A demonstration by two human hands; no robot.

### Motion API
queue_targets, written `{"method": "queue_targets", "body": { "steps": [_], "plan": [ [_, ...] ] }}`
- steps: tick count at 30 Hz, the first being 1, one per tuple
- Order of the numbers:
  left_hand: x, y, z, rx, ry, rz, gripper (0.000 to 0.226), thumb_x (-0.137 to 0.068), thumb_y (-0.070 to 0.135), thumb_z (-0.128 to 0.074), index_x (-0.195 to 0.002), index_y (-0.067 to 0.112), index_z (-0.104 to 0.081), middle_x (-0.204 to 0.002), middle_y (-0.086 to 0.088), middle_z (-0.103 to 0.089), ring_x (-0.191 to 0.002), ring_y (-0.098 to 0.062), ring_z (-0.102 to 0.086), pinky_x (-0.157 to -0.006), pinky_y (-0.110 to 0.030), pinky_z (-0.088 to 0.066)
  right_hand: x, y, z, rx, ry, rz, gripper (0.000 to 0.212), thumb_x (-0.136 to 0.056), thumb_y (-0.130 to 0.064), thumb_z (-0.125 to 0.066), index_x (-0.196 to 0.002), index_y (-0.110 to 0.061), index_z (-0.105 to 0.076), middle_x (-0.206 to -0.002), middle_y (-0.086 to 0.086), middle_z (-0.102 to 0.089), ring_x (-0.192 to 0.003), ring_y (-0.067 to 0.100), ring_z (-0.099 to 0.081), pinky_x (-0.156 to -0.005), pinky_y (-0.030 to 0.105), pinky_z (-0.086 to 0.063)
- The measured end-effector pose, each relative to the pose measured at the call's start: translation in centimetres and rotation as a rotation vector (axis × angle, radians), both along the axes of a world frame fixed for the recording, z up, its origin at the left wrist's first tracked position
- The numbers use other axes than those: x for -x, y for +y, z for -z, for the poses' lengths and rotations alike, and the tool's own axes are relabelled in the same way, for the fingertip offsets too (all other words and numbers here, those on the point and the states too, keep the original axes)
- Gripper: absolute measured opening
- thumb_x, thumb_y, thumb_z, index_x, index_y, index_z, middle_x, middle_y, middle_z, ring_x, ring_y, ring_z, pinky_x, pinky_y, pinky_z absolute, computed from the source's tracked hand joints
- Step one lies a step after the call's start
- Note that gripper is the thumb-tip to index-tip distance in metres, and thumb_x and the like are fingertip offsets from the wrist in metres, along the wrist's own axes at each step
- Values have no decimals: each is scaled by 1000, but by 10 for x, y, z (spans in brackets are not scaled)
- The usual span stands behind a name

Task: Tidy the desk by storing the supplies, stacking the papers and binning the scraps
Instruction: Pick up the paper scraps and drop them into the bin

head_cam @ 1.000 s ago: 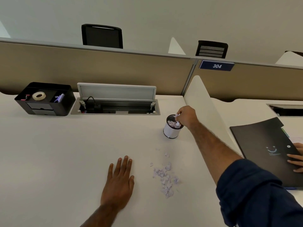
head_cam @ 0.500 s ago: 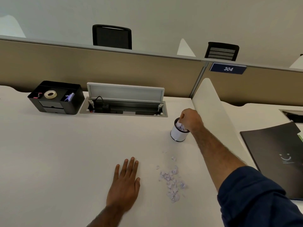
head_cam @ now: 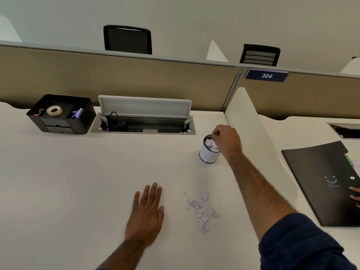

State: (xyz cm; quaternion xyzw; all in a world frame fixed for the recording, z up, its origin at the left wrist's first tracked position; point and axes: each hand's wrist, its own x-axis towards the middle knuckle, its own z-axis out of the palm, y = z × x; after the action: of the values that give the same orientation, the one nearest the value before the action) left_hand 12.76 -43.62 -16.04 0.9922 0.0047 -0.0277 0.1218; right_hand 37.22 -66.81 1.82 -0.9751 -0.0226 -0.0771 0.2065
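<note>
Right hand (head_cam: 227, 142) curled over the cup (head_cam: 208, 155), can't tell if it's holding anything; left hand (head_cam: 146, 215) lies flat. Near scrap pile (head_cam: 201, 209) not binned yet.

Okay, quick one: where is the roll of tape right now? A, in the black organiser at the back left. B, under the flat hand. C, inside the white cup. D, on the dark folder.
A: the tape roll lies in a top compartment of the black organiser at the desk's back left.
</note>
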Motion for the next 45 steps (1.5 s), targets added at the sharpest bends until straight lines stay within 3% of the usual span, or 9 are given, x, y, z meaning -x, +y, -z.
{"method": "queue_targets", "body": {
  "steps": [4,9,14,24,30,34,38,41,45],
  "plan": [
    [-1,-1,1,4,-3,3,66,-104,43,-22,-165,22,-6,-173,2,-1,-160,-20,-2,-126,-46,0,57,5,26,-154,-213,-160,13,-88,-11,-62,-94,-13,-74,-95,5,-71,-87,23,-64,-75,32,-49],
    [1,-1,-1,-5,10,-4,66,-104,45,-18,-165,23,-4,-173,2,0,-160,-19,1,-125,-45,2,88,-1,93,-1,258,-332,37,-91,-3,-50,-119,-20,-68,-120,2,-60,-117,22,-53,-97,31,-43],
    [0,-1,0,0,21,1,66,-104,45,-16,-164,25,1,-173,3,4,-159,-18,5,-125,-44,6,89,7,106,202,389,-462,57,-88,5,-43,-140,-19,-51,-133,5,-46,-123,26,-41,-99,43,-45],
    [1,-2,-10,12,33,2,67,-101,48,-4,-162,26,13,-171,5,18,-157,-16,19,-124,-40,16,164,-28,123,130,329,-500,52,-82,10,-46,-125,-11,-63,-123,6,-53,-114,22,-47,-96,35,-46],
    [2,-1,-8,5,39,8,67,-103,47,-7,-162,25,13,-171,4,18,-157,-17,20,-124,-41,16,182,-63,112,-89,288,36,45,-86,7,-46,-117,-15,-69,-119,4,-58,-117,21,-54,-94,29,-46],
    [1,-1,-7,8,34,9,67,-102,47,-8,-163,24,8,-172,4,13,-158,-17,15,-124,-40,16,198,-38,111,46,369,-45,37,-90,0,-48,-120,-13,-65,-120,7,-53,-119,24,-48,-94,31,-45],
    [2,-2,-9,8,38,12,68,-100,49,-2,-162,25,13,-170,5,19,-157,-16,20,-124,-40,17,198,-29,101,-104,451,-58,35,-93,-11,-53,-127,-14,-62,-126,6,-52,-120,24,-55,-98,31,-46],
    [1,-3,-9,8,32,8,68,-100,49,-1,-162,25,13,-170,4,18,-157,-17,20,-124,-40,16,207,-43,92,-31,576,58,71,-77,-41,-79,-135,-15,-48,-130,8,-46,-116,26,-58,-89,32,-49],
    [2,-3,-10,11,23,8,68,-100,49,-2,-163,24,9,-171,3,15,-157,-17,17,-125,-41,15,232,-36,95,61,753,150,84,-67,-34,-89,-128,-13,-36,-127,12,-42,-106,32,-64,-81,33,-53]
  ]
}}
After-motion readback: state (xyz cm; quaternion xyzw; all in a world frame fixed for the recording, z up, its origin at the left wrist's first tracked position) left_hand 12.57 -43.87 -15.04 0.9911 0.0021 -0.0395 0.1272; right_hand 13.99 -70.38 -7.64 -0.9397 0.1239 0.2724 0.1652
